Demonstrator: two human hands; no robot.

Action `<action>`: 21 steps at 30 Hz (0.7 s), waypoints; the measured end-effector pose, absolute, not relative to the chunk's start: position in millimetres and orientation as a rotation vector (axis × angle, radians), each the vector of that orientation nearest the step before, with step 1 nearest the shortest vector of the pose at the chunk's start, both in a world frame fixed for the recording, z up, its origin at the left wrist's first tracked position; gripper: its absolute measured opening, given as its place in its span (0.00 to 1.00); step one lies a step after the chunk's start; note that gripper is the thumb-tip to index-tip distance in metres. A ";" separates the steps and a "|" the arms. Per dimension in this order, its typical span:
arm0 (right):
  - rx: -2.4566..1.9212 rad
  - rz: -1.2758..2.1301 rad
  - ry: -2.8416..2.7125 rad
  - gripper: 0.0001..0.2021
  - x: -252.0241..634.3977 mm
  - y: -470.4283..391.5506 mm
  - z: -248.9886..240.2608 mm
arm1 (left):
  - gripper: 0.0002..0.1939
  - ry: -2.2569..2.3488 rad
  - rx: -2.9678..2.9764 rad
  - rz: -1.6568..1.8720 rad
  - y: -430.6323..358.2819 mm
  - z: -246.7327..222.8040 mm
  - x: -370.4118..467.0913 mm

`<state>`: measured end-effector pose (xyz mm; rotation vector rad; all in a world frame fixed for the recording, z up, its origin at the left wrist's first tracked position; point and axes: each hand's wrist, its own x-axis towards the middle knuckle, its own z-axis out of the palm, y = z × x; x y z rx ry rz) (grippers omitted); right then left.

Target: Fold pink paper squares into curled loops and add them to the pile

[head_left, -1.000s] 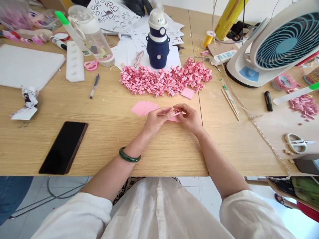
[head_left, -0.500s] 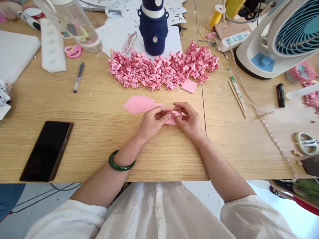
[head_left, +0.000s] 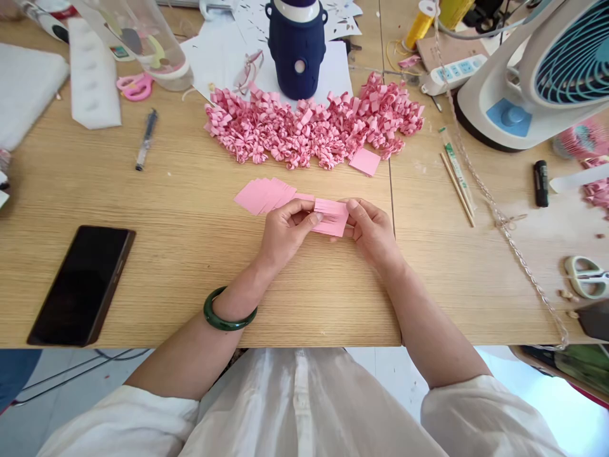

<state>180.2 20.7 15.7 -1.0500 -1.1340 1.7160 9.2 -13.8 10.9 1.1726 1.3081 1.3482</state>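
Observation:
Between my hands is a small pink paper square (head_left: 332,217) with parallel slits cut across it. My left hand (head_left: 290,228) pinches its left edge with the thumb on top. At the right edge, the thumb and fingers of my right hand (head_left: 371,230) grip the same paper. Just beyond my left hand lies a fanned row of pink paper squares (head_left: 262,195). Farther back spreads a long heap of curled pink paper loops (head_left: 304,130), with a small stack of pink squares (head_left: 365,162) at its front right.
A black phone (head_left: 82,285) lies at the left, with a pen (head_left: 146,139) and pink scissors (head_left: 136,86) beyond it. A dark blue bottle (head_left: 297,54) stands at the back. On the right are a fan (head_left: 504,95), thin sticks (head_left: 457,189), a cord (head_left: 495,212) and pale scissors (head_left: 587,277).
The pink paper, bunched and mostly covered by my fingers before, is now spread flat and facing me. My right hand has shifted slightly right to its edge.

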 end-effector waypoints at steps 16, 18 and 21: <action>-1.131 1.551 -1.340 0.15 176.6 16.3 20.8 | 0.11 1.414 1.202 1.323 -19.1 15.8 10.9; -1.145 1.544 -1.337 0.15 176.1 15.5 19.3 | 0.10 1.403 1.209 1.314 -20.0 16.1 12.5; -1.142 1.507 -1.298 0.12 178.5 16.7 15.3 | 0.11 1.346 1.138 1.317 -20.2 15.9 13.4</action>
